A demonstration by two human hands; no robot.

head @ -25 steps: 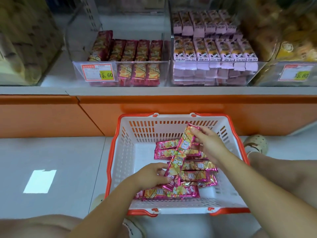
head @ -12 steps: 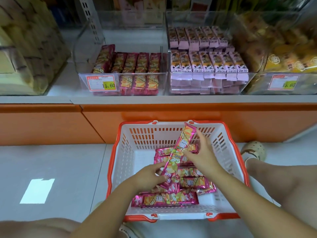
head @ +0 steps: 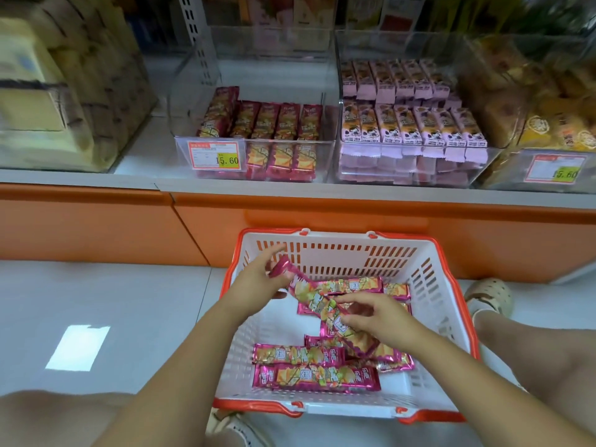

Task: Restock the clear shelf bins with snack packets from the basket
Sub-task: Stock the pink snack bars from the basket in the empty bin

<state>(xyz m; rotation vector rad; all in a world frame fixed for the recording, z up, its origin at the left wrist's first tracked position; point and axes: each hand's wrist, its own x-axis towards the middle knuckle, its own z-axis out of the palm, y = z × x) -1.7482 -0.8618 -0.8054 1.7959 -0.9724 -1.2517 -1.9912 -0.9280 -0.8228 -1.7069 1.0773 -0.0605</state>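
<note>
While the white basket (head: 338,253) sits on the floor, the left hand (head: 263,280) grips one end of a bunch of pink snack packets (head: 317,300) and the right hand (head: 375,317) pinches the other, just above loose packets (head: 316,377) lying inside. On the shelf behind, a clear bin (head: 290,141) holds matching packets, beside another stocked with lilac packets (head: 412,127).

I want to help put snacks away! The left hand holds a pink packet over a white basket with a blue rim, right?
No, the head view shows the white basket has an orange rim, not blue. The left hand does hold a pink packet over it.
</note>
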